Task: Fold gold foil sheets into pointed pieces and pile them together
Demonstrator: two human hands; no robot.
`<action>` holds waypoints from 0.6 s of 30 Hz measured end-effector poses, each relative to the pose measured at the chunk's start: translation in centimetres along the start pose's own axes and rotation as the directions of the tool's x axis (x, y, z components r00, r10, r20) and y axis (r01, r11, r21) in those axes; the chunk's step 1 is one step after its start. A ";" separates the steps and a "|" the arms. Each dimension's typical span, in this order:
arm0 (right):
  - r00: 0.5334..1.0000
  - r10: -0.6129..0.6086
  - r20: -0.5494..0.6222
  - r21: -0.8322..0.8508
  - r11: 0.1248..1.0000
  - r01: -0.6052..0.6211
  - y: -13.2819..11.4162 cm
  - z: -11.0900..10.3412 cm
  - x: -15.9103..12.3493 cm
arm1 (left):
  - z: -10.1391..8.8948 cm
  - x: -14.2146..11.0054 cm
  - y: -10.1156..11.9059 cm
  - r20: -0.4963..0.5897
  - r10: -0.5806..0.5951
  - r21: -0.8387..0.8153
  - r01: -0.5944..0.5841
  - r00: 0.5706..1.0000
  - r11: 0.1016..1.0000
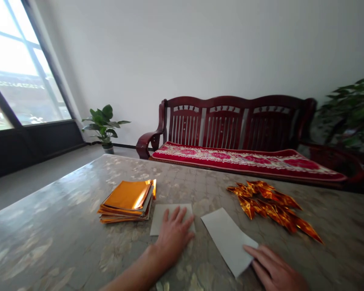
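Pressing a thin, pale grey rectangular paper sheet [170,214] against a glossy grey marble-patterned tabletop [42,242] with the left hand [172,238], palm down, fingers spread, pinching nothing. Touching the lower corner of a second pale grey rectangular paper sheet [229,242] with the right hand [273,268], fingers extended and loosely together, with no clear pinch showing. Lying at a slant between the hands, that second sheet is staying well within reach of both.

Judging both sheets as light and fairly stiff, likely to slide easily on the shiny surface and to resist a fingertip lifting them from flat. Favouring a hold at an exposed edge or corner, with the other hand steadying the sheet.

Sitting just beside the left-hand sheet, a loose stack of shiny gold-orange foil sheets [127,201] is catching the window light. Lying near the right-hand sheet, a heap of pointed, folded gold foil pieces [269,206] is looking crisp and easily crushed. Standing beyond the table, a dark red wooden bench [230,121] with a red floral seat cushion [245,159] is staying out of the way, between two green potted plants [104,127] [348,113].
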State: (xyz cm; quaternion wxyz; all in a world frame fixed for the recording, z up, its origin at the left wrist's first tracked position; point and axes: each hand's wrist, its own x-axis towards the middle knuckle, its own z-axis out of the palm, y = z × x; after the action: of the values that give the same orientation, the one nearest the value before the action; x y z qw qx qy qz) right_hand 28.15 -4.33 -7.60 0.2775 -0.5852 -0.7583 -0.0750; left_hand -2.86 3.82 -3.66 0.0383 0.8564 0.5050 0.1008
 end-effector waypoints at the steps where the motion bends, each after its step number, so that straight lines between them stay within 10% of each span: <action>1: 1.000 -0.012 -0.009 -0.023 1.000 0.012 -0.5 -0.1 0.0 | -0.2 0.5 -0.4 -0.015 -0.041 0.026 0.042 0.999 0.999; 5: 0.997 -0.077 -0.030 -0.099 0.992 0.073 -2.7 -0.8 0.5 | -0.7 1.2 -0.9 -0.138 -0.055 0.027 0.059 0.989 0.998; 11: 0.988 -0.149 -0.037 -0.139 0.980 0.142 -5.4 -1.9 1.8 | 0.0 -1.2 2.4 -0.167 0.327 -0.262 -0.361 0.930 0.895; 18: 0.993 -0.070 0.091 0.108 0.992 0.060 -6.3 -1.7 2.3 | 0.3 -0.7 4.4 -0.097 0.328 -0.323 -0.341 0.940 0.883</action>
State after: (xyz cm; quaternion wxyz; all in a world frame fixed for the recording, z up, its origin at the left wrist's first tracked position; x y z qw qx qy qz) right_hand 22.52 -5.00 -3.65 0.2691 -0.5476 -0.7921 -0.0161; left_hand 0.61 1.09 -3.27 0.1552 0.9093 0.3259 0.2071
